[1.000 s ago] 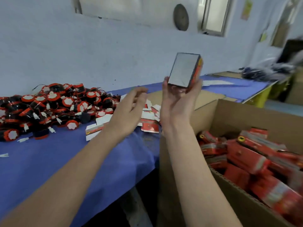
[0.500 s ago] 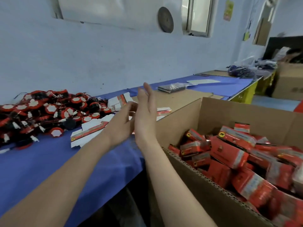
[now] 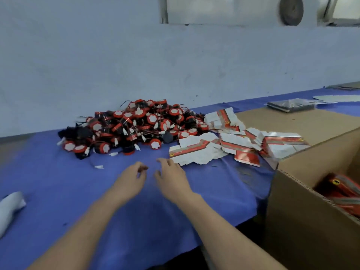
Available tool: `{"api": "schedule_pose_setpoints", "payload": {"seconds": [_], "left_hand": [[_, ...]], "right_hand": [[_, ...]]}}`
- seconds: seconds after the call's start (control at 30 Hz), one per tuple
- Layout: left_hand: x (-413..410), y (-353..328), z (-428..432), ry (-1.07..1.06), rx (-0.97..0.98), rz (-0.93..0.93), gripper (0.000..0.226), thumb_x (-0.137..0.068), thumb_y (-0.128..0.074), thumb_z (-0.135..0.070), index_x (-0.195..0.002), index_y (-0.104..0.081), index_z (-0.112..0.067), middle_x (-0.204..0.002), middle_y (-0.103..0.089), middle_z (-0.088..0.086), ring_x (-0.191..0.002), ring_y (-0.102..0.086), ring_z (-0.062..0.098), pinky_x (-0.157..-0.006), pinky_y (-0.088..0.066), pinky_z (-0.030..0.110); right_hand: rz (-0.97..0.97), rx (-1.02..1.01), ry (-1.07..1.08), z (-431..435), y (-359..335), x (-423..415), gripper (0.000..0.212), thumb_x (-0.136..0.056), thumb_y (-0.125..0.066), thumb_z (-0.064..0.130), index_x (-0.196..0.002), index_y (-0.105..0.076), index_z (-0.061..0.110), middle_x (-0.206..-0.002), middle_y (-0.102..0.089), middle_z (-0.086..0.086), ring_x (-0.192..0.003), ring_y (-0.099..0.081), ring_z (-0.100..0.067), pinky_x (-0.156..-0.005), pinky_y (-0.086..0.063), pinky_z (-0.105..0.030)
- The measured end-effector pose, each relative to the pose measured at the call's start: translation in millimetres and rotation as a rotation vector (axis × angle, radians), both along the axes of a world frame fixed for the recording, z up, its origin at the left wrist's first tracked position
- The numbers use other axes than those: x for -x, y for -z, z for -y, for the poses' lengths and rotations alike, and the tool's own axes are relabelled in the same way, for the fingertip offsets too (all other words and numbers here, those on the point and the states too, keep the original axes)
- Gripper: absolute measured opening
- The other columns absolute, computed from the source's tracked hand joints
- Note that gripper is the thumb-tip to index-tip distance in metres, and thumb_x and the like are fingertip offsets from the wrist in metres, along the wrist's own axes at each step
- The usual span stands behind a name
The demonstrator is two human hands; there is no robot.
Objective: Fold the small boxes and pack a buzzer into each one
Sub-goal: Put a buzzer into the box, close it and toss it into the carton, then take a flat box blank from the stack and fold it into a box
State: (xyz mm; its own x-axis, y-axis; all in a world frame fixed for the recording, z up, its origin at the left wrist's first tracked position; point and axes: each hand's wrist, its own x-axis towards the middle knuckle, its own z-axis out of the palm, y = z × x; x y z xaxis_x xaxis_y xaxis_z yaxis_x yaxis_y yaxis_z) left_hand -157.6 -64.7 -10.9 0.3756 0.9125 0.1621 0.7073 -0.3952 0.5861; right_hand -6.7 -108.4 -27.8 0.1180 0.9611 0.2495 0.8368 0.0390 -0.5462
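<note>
A heap of red-and-black buzzers point(image 3: 134, 127) with white labels and thin wires lies on the blue table cloth point(image 3: 58, 188) at the back. To its right spreads a loose pile of flat red-and-white small boxes point(image 3: 224, 145). My left hand point(image 3: 130, 182) hovers low over the cloth in front of the buzzers, fingers loosely curled and holding nothing. My right hand point(image 3: 171, 178) is beside it, fingers relaxed and spread, its fingertips close to the nearest flat box, also holding nothing.
A large cardboard carton point(image 3: 303, 221) stands at the right, below the table edge, with packed red boxes point(image 3: 342, 191) inside. A brown cardboard sheet point(image 3: 292, 123) lies behind the flat boxes. A dark plastic bag point(image 3: 290, 105) sits far right. White cloth point(image 3: 9, 207) lies at the left edge.
The packed box my right hand held up a second ago is gone from it. Both hands came down from in front of the carton to the cloth, and my view swung left.
</note>
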Motion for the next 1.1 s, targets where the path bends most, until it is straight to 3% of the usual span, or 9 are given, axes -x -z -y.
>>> {"api": "schedule_pose_setpoints", "payload": {"seconds": [0.1,0.27,0.4,0.67,0.77,0.83,0.97,1.1], "left_hand": [[21.5,10.9,-16.9,-0.091,0.013,-0.014,0.028,-0.105,-0.044,-0.019,-0.131,-0.053,-0.013,-0.139,-0.054,0.004,-0.124,-0.053,0.022,-0.096,-0.044,0.033],[32.2,26.6,-35.0,-0.160,-0.056,-0.153,0.033,-0.105,-0.041,-0.023,-0.136,-0.048,-0.016,-0.139,-0.052,0.005,-0.121,-0.051,0.026,-0.099,-0.045,0.041],[29.6,55.0,-35.7,-0.252,-0.186,-0.258,0.027,-0.102,-0.040,-0.024,-0.125,-0.053,-0.022,-0.131,-0.055,-0.004,-0.120,-0.046,0.021,-0.101,-0.037,0.033],[31.5,66.2,-37.6,-0.269,-0.251,-0.185,0.026,-0.099,-0.044,-0.021,-0.120,-0.058,-0.022,-0.126,-0.059,-0.004,-0.117,-0.049,0.020,-0.100,-0.037,0.033],[32.9,66.5,-37.4,-0.271,-0.244,-0.164,0.025,-0.099,-0.043,-0.021,-0.119,-0.058,-0.022,-0.127,-0.058,-0.005,-0.118,-0.049,0.019,-0.101,-0.036,0.033],[33.6,66.2,-35.9,-0.270,-0.244,-0.155,0.025,-0.099,-0.044,-0.020,-0.119,-0.058,-0.021,-0.127,-0.058,-0.004,-0.118,-0.049,0.019,-0.100,-0.035,0.033],[33.3,64.4,-34.0,-0.272,-0.240,-0.146,0.025,-0.099,-0.044,-0.019,-0.118,-0.059,-0.021,-0.127,-0.059,-0.005,-0.117,-0.049,0.019,-0.101,-0.037,0.033],[32.6,63.8,-33.2,-0.282,-0.234,-0.133,0.025,-0.098,-0.045,-0.018,-0.118,-0.060,-0.020,-0.126,-0.059,-0.005,-0.116,-0.049,0.019,-0.100,-0.037,0.032]], "right_hand": [[0.115,0.053,-0.025,-12.2,5.2,3.8,0.049,-0.106,-0.040,0.026,-0.154,-0.034,0.017,-0.157,-0.036,-0.008,-0.142,-0.033,-0.029,-0.117,-0.024,-0.042],[0.309,0.146,-0.009,-37.5,30.1,-6.2,0.051,-0.109,-0.030,0.032,-0.157,-0.026,0.017,-0.165,-0.020,-0.013,-0.153,-0.012,-0.031,-0.124,-0.008,-0.050],[0.344,0.091,0.031,-42.6,50.1,-9.4,0.044,-0.107,-0.027,0.034,-0.147,-0.039,0.022,-0.153,-0.037,-0.005,-0.143,-0.029,-0.028,-0.123,-0.013,-0.046],[0.323,-0.037,0.105,-39.7,45.9,-8.1,0.046,-0.103,-0.038,0.026,-0.148,-0.042,0.021,-0.155,-0.037,-0.010,-0.138,-0.036,-0.031,-0.121,-0.021,-0.044],[0.389,-0.008,0.190,-37.3,42.2,-8.1,0.059,-0.103,-0.035,0.027,-0.160,-0.020,0.018,-0.167,-0.010,-0.017,-0.154,-0.008,-0.036,-0.123,0.000,-0.054],[0.356,0.074,0.239,-36.2,41.1,-10.1,0.065,-0.104,-0.031,0.029,-0.162,-0.005,0.015,-0.168,0.002,-0.020,-0.155,0.006,-0.036,-0.122,0.006,-0.055],[0.308,0.137,0.269,-35.4,38.5,-9.0,0.058,-0.104,-0.030,0.030,-0.158,-0.019,0.012,-0.162,-0.021,-0.017,-0.152,-0.010,-0.033,-0.123,0.002,-0.054],[0.342,0.084,0.306,-33.9,36.1,-7.1,0.043,-0.101,-0.033,0.025,-0.143,-0.039,0.016,-0.131,-0.048,-0.010,-0.132,-0.038,-0.029,-0.124,-0.002,-0.052]]}}
